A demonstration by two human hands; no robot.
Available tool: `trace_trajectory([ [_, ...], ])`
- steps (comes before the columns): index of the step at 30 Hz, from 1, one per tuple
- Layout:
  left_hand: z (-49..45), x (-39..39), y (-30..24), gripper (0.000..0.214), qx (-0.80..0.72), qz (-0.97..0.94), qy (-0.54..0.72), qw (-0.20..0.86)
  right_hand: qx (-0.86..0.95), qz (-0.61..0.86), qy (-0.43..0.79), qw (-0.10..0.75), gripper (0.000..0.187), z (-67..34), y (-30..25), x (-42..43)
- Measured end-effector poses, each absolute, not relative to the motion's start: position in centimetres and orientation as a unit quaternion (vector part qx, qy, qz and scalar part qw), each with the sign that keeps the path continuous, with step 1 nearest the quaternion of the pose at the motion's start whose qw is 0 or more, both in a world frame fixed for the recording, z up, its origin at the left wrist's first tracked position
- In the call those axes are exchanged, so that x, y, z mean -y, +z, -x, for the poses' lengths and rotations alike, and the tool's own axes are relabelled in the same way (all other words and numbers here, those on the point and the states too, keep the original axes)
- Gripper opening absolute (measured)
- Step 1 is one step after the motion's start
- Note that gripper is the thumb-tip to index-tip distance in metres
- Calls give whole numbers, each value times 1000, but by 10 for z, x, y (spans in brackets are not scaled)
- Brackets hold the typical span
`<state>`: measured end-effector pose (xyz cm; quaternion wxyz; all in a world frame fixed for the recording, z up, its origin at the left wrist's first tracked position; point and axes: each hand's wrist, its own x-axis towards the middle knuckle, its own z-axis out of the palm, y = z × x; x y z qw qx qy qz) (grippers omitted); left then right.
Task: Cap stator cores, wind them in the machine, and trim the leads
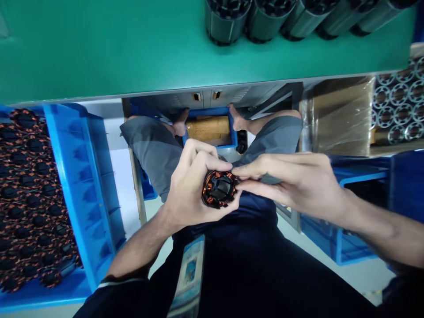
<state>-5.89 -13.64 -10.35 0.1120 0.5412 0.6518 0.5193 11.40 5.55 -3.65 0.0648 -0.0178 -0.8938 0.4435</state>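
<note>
A motor stator [220, 189], black with copper windings around a hollow centre, is held over my lap with its open end facing up. My left hand [194, 190] wraps around it, thumb along the far rim and fingers beneath. From the other side, my right hand [291, 183] pinches at the stator's right edge with thumb and forefinger. Whatever lies between those two fingertips, perhaps a wire end, is too small to make out.
Several dark metal cylinders [228, 22] stand along the green tabletop [115, 48]. At left, a blue crate [71, 176] holds many wound stators. A cardboard box [342, 115] at right contains metal rings or tubes. Below it sits another blue crate [339, 243]; a blue bin [233, 138] lies between my feet.
</note>
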Motion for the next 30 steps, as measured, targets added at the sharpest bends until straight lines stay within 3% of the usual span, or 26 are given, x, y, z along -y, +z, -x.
trace_trajectory([
  [3,58,136,-105,57,-631,-543,535,146,854,31,517,38,10,-109,-61,-62],
  [7,58,141,-116,56,-638,-501,558,176,830,72,552,-43,26,-105,-92,-86],
  [9,58,146,-120,56,-654,-503,541,164,859,81,503,-57,31,-106,-94,-97],
  [12,57,154,-125,53,-697,-524,472,126,925,90,370,20,24,-108,-73,-100],
  [14,55,157,-127,52,-719,-532,433,113,940,106,319,56,46,-109,-55,-89],
  [17,50,156,-128,51,-722,-533,426,113,921,75,381,-10,68,-103,-45,-61],
  [21,44,150,-120,50,-704,-551,433,117,853,42,506,-126,48,-94,-59,-42],
  [25,44,148,-105,48,-682,-525,494,123,859,48,491,-137,8,-94,-53,-54],
  [28,48,143,-95,58,-644,-470,587,143,861,4,496,-109,23,-92,-34,-67],
  [30,53,137,-95,64,-617,-434,637,159,860,-25,502,-90,22,-87,-21,-74],
])
